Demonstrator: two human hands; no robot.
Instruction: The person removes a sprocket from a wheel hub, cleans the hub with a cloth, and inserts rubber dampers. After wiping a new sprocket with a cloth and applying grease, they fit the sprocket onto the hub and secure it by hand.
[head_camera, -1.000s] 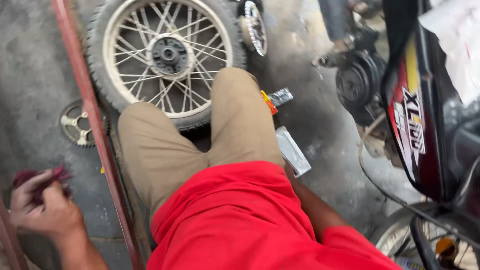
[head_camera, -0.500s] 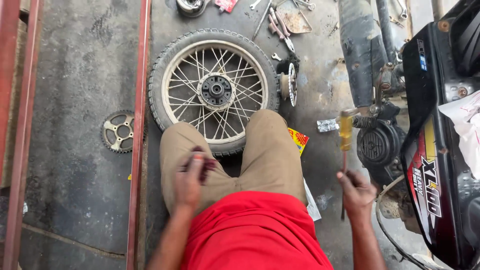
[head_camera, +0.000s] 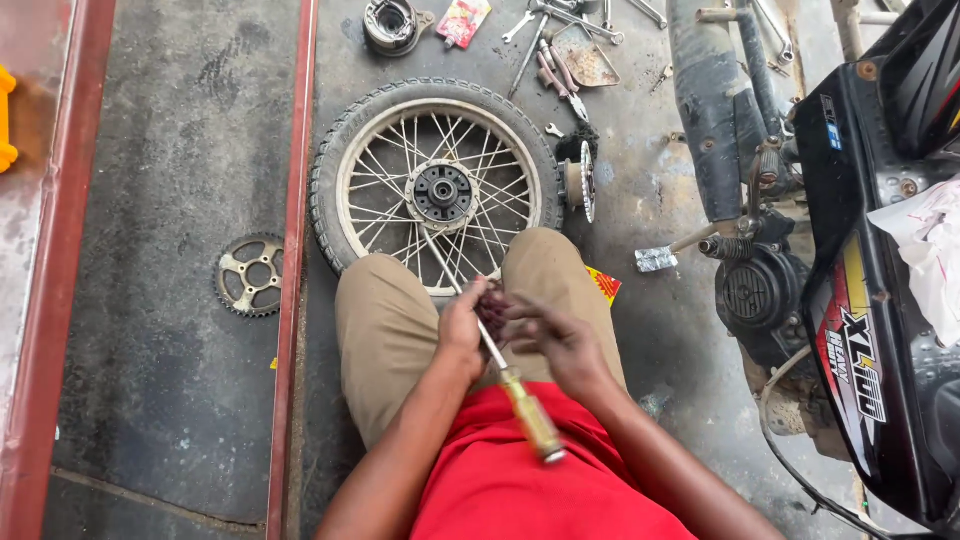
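1. Hands meet at the lower centre of the frame, above the person's tan-trousered knees. The left hand (head_camera: 462, 330) is curled shut around the metal shaft of a screwdriver (head_camera: 497, 362), just beside a small dark reddish lump (head_camera: 492, 303) that looks like a rag or a greasy part; which of the two cannot be told.
2. The right hand (head_camera: 558, 338) has its fingers pressed together on that same reddish lump, touching the left hand's fingertips.
3. The screwdriver runs on a slant: its thin tip points up and left toward the wheel hub, and its yellowish see-through handle (head_camera: 532, 414) hangs free over the red shirt at the bottom centre, held by neither hand.
4. A spoked wheel (head_camera: 436, 186) with its tyre on lies flat on the concrete floor in the upper centre, touching or just under the knees.
5. A toothed sprocket (head_camera: 250, 274) lies alone at the left of the frame, beyond a red metal rail (head_camera: 290, 270).
6. Spanners and pliers (head_camera: 556, 50) are scattered along the top edge, with a round drum part (head_camera: 392, 24) near them.
7. A motorcycle (head_camera: 880, 290) with black bodywork fills the right side, its engine case (head_camera: 750, 290) facing the wheel.
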